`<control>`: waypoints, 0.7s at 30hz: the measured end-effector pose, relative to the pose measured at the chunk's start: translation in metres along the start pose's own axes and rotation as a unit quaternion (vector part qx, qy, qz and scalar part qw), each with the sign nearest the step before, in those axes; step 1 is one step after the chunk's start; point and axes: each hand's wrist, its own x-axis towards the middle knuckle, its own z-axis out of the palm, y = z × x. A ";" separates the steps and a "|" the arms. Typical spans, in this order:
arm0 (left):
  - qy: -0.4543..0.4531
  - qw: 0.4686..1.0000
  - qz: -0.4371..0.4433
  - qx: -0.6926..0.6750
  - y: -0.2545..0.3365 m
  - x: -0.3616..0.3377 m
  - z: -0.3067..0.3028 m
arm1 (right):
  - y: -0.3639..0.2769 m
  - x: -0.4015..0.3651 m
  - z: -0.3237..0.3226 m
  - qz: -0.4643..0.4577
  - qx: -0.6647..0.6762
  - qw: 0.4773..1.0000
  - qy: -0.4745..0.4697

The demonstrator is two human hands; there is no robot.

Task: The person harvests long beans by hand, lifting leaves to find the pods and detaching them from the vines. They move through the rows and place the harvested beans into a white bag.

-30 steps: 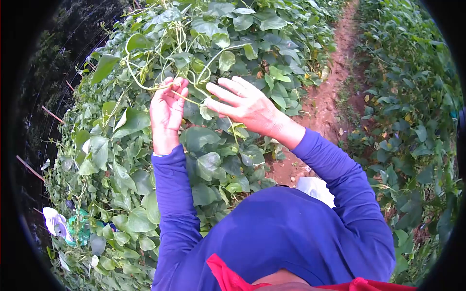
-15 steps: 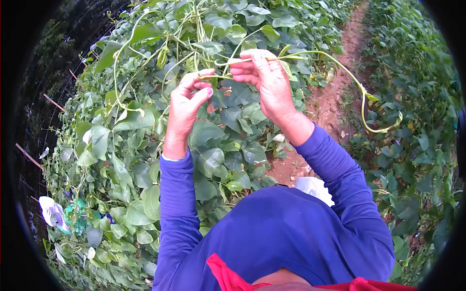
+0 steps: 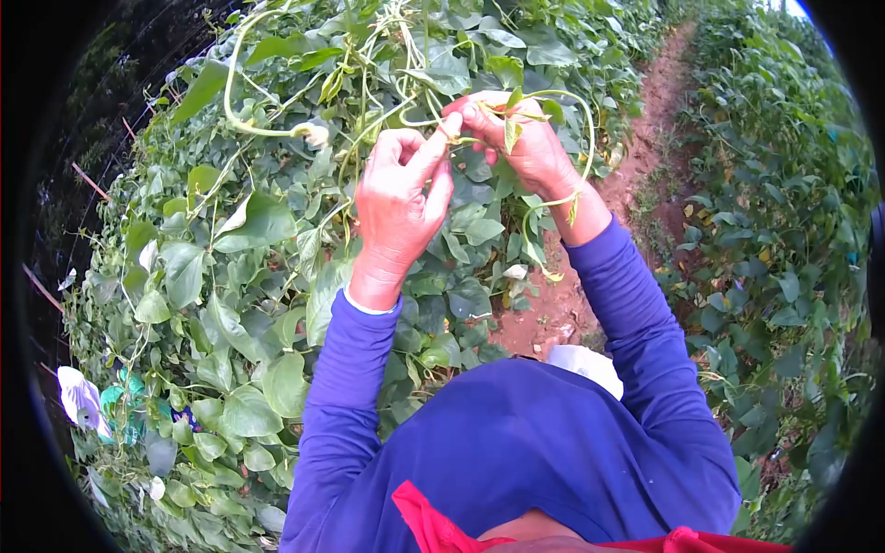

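A thin green vine (image 3: 591,138) with small young leaves is gripped in my right hand (image 3: 524,147), fingers closed around its stem. Its loose end loops over the back of that hand and hangs down past the wrist. Close beside it, my left hand (image 3: 406,198) pinches at the same stem, with thumb and fingertips almost touching the right fingers. The exact spot under the left fingertips is hidden. Just above both hands, a bundle of pale stems (image 3: 398,32) hangs together. To the left, a thick curved stem (image 3: 235,88) ends in a pale, curled tip.
Dense broad-leaved plants (image 3: 249,323) fill the left side and rise in front of me. A reddish dirt path (image 3: 645,147) runs up between them and another green row (image 3: 784,230) on the right. White cloth (image 3: 81,398) and a green bag (image 3: 120,405) lie among leaves at lower left.
My left hand has moved right and up to the right hand, and its fingers have closed on the stem. The vine's loose end, stretched out rightward before, now curls down by my right wrist.
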 end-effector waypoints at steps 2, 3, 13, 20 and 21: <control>0.012 0.999 0.014 0.048 0.001 -0.001 0.001 | 0.003 -0.001 -0.001 0.000 0.011 1.000 -0.019; 0.031 0.997 0.013 0.074 0.002 -0.001 -0.001 | 0.002 -0.003 -0.001 0.004 0.020 0.998 -0.061; 0.049 0.997 0.051 -0.006 -0.016 0.013 -0.002 | -0.017 0.008 -0.012 -0.096 -0.231 0.955 -0.156; 0.043 0.998 0.018 0.044 -0.031 -0.002 0.010 | -0.035 0.005 -0.030 -0.182 -0.353 0.907 -0.142; 0.020 0.999 -0.044 0.020 -0.028 -0.003 0.009 | -0.034 0.005 -0.028 -0.154 -0.380 0.903 -0.129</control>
